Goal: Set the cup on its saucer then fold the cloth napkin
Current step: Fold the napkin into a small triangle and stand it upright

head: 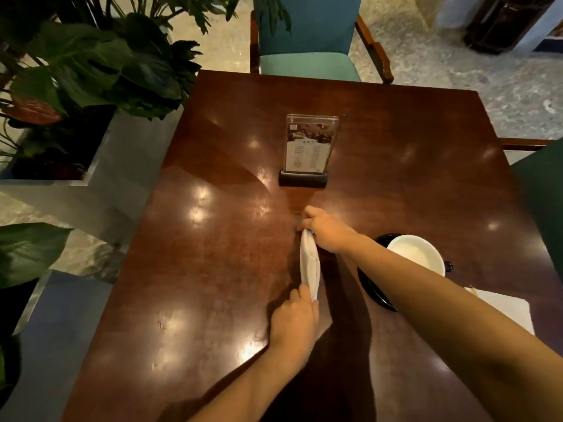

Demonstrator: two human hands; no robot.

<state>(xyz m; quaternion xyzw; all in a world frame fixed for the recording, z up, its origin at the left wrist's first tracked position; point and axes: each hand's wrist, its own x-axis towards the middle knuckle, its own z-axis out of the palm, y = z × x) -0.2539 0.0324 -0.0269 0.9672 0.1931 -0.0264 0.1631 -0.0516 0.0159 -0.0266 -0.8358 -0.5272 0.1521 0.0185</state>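
A white cloth napkin hangs stretched between my two hands above the middle of the dark wooden table, folded into a narrow strip. My right hand pinches its far end. My left hand pinches its near end. A cup, white inside with a dark handle, stands on a black saucer to the right, partly hidden behind my right forearm.
An acrylic menu stand on a black base stands at the table's centre, beyond my hands. White paper lies at the right edge. A teal chair faces the far side, another chair is at right. Large plants crowd the left.
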